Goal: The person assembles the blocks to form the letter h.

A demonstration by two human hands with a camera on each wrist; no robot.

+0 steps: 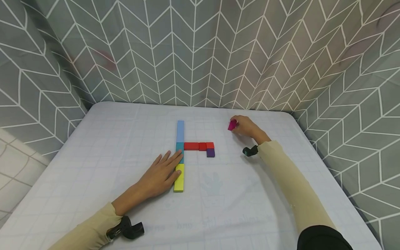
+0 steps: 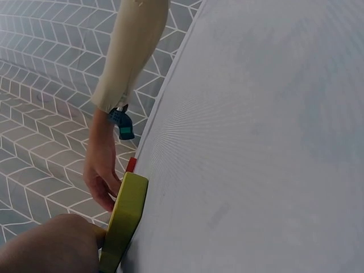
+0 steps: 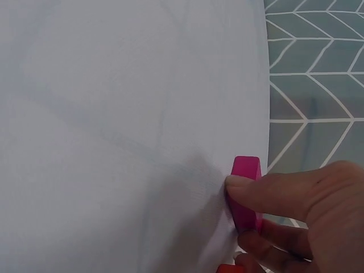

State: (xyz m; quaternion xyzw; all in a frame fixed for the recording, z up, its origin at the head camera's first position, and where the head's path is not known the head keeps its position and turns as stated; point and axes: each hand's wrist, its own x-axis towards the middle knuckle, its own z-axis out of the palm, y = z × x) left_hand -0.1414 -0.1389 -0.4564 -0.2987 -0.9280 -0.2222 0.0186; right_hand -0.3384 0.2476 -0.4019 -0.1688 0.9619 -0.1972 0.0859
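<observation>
A magenta block is pinched between the thumb and fingers of my right hand, over the far right part of the table. The right wrist view shows the thumb across the face of this block. My left hand lies with fingers extended along a column of blocks, touching a teal block and a yellow block, partly covering both. A light blue block tops the column. From the teal block, a row of red blocks runs right, with a purple block below its end.
The blocks lie on a table with a white cover. Grey curtains with white chevron lines stand behind and at the sides. Black wrist cameras sit on the left sleeve and right sleeve. Pale tiles show at the left.
</observation>
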